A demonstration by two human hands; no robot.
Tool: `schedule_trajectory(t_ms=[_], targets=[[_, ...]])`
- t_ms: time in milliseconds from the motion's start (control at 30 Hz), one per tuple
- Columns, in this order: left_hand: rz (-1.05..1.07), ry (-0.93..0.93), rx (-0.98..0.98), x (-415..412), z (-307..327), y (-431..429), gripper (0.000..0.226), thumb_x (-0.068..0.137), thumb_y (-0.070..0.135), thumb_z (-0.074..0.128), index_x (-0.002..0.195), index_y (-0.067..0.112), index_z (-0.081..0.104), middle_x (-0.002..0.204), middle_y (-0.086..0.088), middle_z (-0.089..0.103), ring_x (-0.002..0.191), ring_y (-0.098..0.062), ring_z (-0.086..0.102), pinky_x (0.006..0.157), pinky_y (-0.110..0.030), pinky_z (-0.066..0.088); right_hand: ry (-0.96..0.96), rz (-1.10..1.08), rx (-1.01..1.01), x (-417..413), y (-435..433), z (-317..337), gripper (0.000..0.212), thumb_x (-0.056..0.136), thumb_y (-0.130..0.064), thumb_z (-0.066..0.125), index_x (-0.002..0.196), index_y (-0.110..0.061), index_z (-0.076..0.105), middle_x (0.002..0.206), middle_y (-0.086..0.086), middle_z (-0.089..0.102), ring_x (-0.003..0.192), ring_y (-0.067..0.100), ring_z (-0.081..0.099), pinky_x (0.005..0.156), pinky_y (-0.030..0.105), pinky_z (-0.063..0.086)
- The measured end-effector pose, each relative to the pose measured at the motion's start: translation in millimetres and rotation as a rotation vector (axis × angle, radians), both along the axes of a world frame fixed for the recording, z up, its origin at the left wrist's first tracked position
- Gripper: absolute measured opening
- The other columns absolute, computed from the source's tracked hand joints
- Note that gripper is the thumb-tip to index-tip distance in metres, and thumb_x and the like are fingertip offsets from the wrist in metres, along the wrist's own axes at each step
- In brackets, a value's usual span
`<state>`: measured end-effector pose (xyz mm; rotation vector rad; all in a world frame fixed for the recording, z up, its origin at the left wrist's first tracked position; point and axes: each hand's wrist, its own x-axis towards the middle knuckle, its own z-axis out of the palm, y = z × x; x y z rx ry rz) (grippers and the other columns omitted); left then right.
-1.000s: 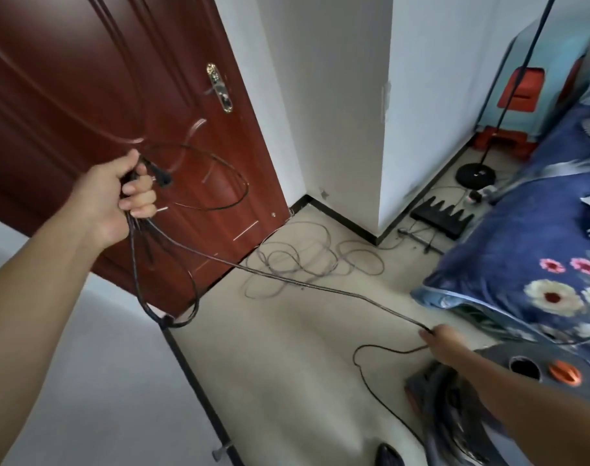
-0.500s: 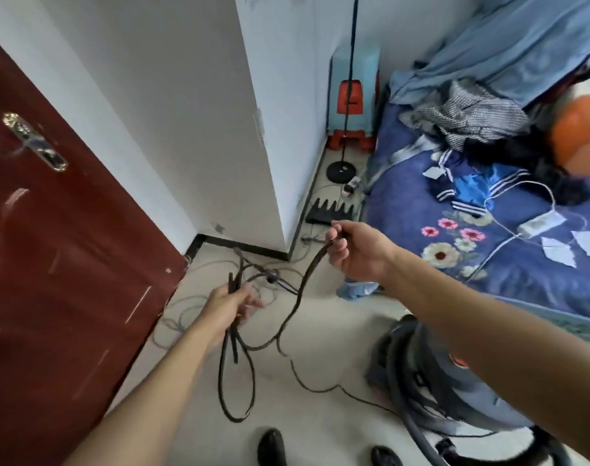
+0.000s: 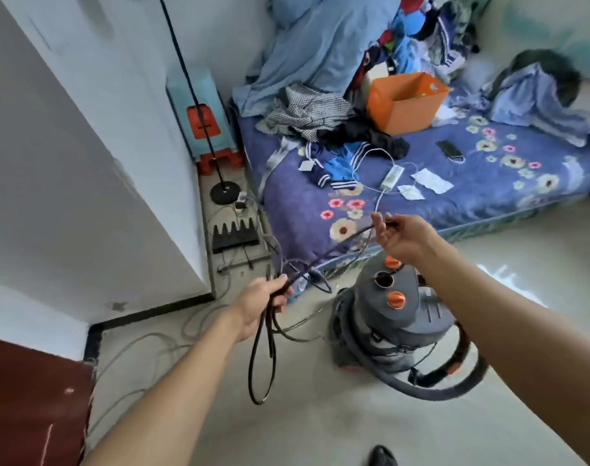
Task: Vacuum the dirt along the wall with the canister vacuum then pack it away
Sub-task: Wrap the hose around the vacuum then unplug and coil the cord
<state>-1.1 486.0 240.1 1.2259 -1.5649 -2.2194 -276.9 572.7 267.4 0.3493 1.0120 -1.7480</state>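
A grey canister vacuum [image 3: 391,331] with orange knobs stands on the floor beside the bed, its dark hose [image 3: 431,393] curled round its base. My left hand [image 3: 261,302] grips several hanging loops of the black power cord [image 3: 258,368]. From there the cord runs up and right to my right hand [image 3: 399,238], which pinches it in front of the bed edge. More cord trails on the floor between my left hand and the vacuum.
A bed [image 3: 421,183] with a blue floral cover, clothes and an orange box [image 3: 406,100] fills the right back. A white wall corner [image 3: 152,196] stands left, with a black rack [image 3: 234,235], a lamp base [image 3: 223,193] and grey cables [image 3: 142,344] on the floor. Dark red door [image 3: 28,398] bottom left.
The view has swung right from the door toward the bed. My right hand has drawn a new length of cord up and right while my left keeps the loops.
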Motion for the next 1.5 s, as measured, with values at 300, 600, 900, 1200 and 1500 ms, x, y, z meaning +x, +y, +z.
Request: schedule_trajectory(t_ms=[300, 600, 900, 1200, 1500], targets=[[-0.126, 0.109, -0.053, -59.8, 83.4, 6.9, 0.034, 0.101, 0.027, 0.046, 0.069, 0.018, 0.039, 0.052, 0.004, 0.021, 0.037, -0.008, 0.018, 0.043, -0.02, 0.011, 0.12, 0.3, 0.356, -4.6, 125.6, -102.2, 0.032, 0.095, -0.023, 0.047, 0.069, -0.009, 0.059, 0.058, 0.005, 0.062, 0.046, 0.017, 0.061, 0.041, 0.019, 0.043], [-0.013, 0.291, 0.147, -100.1, 141.8, 31.7, 0.029, 0.099, 0.03, 0.04, 0.073, 0.017, 0.042, 0.044, 0.01, 0.023, 0.032, -0.002, 0.022, 0.031, -0.014, 0.019, 1.239, 1.373, 0.515, 89.2, 125.7, -180.5, 0.074, 0.075, -0.039, 0.08, 0.141, -0.033, 0.046, 0.146, 0.004, 0.038, 0.137, 0.029, 0.036, 0.108, 0.038, 0.039], [-0.071, 0.109, -0.047, -139.5, 140.0, 45.8, 0.033, 0.099, 0.029, 0.043, 0.067, 0.018, 0.043, 0.046, 0.008, 0.023, 0.033, -0.003, 0.021, 0.032, -0.015, 0.018, 1.117, 1.016, 0.727, -36.0, 241.8, -221.2, 0.037, 0.094, -0.044, 0.059, 0.07, -0.017, 0.061, 0.07, 0.0, 0.062, 0.078, 0.024, 0.062, 0.066, 0.033, 0.042], [-0.631, -0.361, -0.571, -234.7, 37.5, 103.2, 0.013, 0.087, 0.005, 0.067, 0.079, 0.006, 0.056, 0.054, 0.0, 0.042, 0.04, -0.008, 0.034, 0.037, -0.018, 0.027, 1.261, 0.287, 0.645, -133.3, 295.7, -127.1, 0.032, 0.101, -0.023, 0.052, 0.069, -0.019, 0.056, 0.059, -0.001, 0.055, 0.056, 0.019, 0.05, 0.056, 0.033, 0.038], [-1.117, -0.311, -0.714, -337.3, 21.9, 139.7, 0.012, 0.079, 0.018, 0.073, 0.072, 0.013, 0.064, 0.051, 0.013, 0.05, 0.047, 0.001, 0.043, 0.055, -0.023, 0.034, 1.661, 0.729, 0.465, -168.8, 246.1, -84.7, 0.075, 0.088, -0.071, 0.046, 0.153, -0.042, 0.023, 0.155, -0.008, 0.031, 0.135, 0.015, 0.039, 0.106, 0.036, 0.04]])
